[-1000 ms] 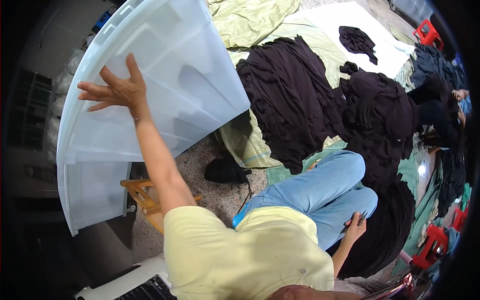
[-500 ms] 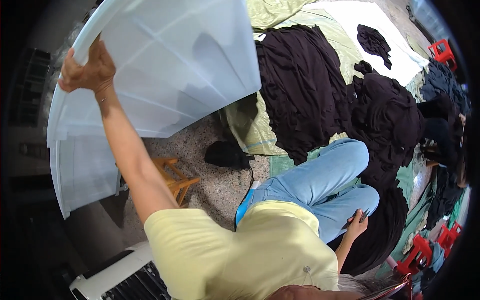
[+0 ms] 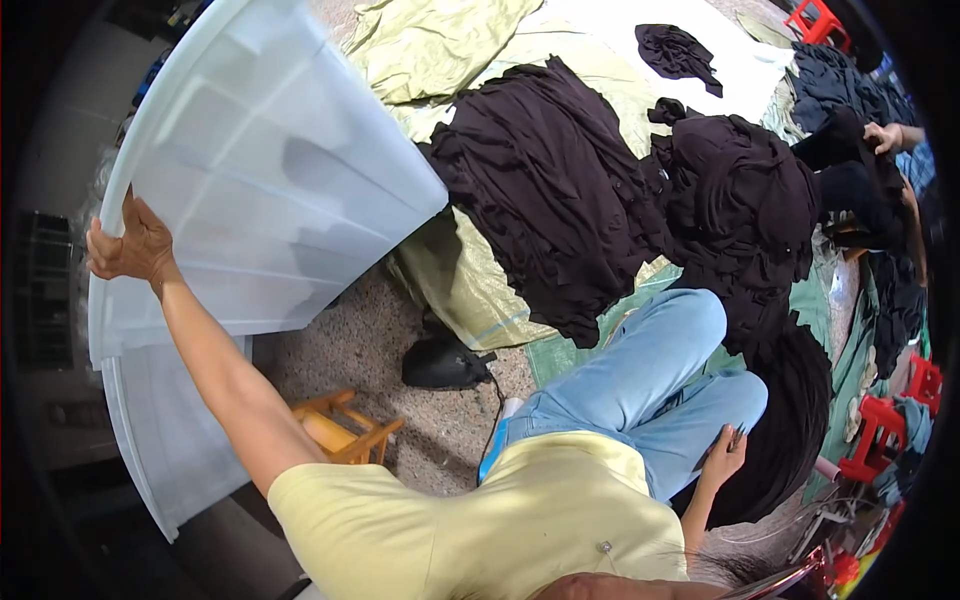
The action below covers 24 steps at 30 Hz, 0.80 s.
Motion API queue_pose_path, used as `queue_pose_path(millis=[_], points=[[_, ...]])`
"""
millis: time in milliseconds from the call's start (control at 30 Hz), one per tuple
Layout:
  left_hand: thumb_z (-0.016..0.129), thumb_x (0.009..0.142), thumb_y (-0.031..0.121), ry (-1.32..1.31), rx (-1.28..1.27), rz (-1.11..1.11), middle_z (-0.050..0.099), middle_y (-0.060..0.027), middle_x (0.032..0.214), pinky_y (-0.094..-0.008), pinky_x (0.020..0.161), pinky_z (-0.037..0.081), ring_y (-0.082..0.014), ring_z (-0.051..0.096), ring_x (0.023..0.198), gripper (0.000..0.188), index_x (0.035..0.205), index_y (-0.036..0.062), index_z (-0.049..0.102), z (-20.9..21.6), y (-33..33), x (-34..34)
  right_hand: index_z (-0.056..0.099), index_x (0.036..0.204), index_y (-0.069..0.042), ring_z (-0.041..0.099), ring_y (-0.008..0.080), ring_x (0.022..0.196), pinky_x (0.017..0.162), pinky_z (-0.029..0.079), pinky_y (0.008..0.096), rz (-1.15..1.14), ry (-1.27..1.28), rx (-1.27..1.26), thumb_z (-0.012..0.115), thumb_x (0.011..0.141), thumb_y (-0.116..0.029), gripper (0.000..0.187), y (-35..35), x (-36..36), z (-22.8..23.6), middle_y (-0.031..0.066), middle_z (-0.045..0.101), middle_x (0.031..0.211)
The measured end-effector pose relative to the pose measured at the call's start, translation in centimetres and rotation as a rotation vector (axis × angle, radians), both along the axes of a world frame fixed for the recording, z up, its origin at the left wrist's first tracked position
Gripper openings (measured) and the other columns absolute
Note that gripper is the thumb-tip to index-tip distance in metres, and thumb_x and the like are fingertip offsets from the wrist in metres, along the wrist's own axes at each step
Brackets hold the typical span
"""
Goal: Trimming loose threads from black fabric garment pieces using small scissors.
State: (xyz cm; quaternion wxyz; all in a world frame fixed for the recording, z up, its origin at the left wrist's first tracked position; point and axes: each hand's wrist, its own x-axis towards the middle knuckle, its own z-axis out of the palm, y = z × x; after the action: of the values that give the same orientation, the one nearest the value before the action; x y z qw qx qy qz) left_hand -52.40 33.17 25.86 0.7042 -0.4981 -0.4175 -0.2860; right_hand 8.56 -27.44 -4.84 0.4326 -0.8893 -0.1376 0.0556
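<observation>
My left hand [image 3: 130, 245] is stretched far out to the left, its fingers hooked over the rim of a big whitish plastic bin [image 3: 290, 190]. The thumb lies against the bin's wall, and some fingers are hidden behind the edge. By my bent knee, my right hand [image 3: 724, 458] is closed around a small dark metal tool [image 3: 738, 436] that looks like thread snips; most of it is covered by the fingers. A heap of dark cloth [image 3: 550, 190] spreads beside the bin's corner, and more dark cloth [image 3: 745, 200] lies bunched ahead of my knees.
A second white bin [image 3: 180, 430] stands below the first. Near my left arm are a wooden stool [image 3: 345, 425] and a black bag [image 3: 440, 365]. At far right, another person's hand [image 3: 882, 138] holds dark cloth. Red plastic stools [image 3: 872, 438] stand at the right.
The view has turned, so bin, cloth and stool sit further left or lower. My left hand keeps its hold on the rim. Another person's hand has come into sight at the right.
</observation>
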Motion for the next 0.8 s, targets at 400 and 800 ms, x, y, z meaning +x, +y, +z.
queue_pose_path(millis=[400,800], points=[[0.046,0.097,0.029,-0.374,-0.447,0.148,0.004,-0.017,0.157,-0.0657,0.106,0.021,-0.0425,0.007,0.144,0.061,0.14,0.0606,0.018,-0.6,5.6,2.1,0.055,0.091,0.004,0.051,0.0132,0.067,0.063,0.045,0.0284,-0.043,-0.14,-0.045,0.06,0.094,-0.016,0.021,-2.2,-1.1,-0.9,0.0061,0.057,0.075],[0.064,0.08,0.05,-0.266,-0.839,0.1,0.012,-0.0243,0.155,-0.0624,0.104,0.029,-0.0404,0.021,0.142,0.077,0.148,0.0372,0.028,-12.0,9.5,21.7,0.058,0.091,0.002,0.054,0.0148,0.065,0.061,0.046,0.0303,-0.091,-0.206,-0.192,0.061,0.093,-0.02,0.022,-1.3,-1.1,0.6,0.0079,0.058,0.071]])
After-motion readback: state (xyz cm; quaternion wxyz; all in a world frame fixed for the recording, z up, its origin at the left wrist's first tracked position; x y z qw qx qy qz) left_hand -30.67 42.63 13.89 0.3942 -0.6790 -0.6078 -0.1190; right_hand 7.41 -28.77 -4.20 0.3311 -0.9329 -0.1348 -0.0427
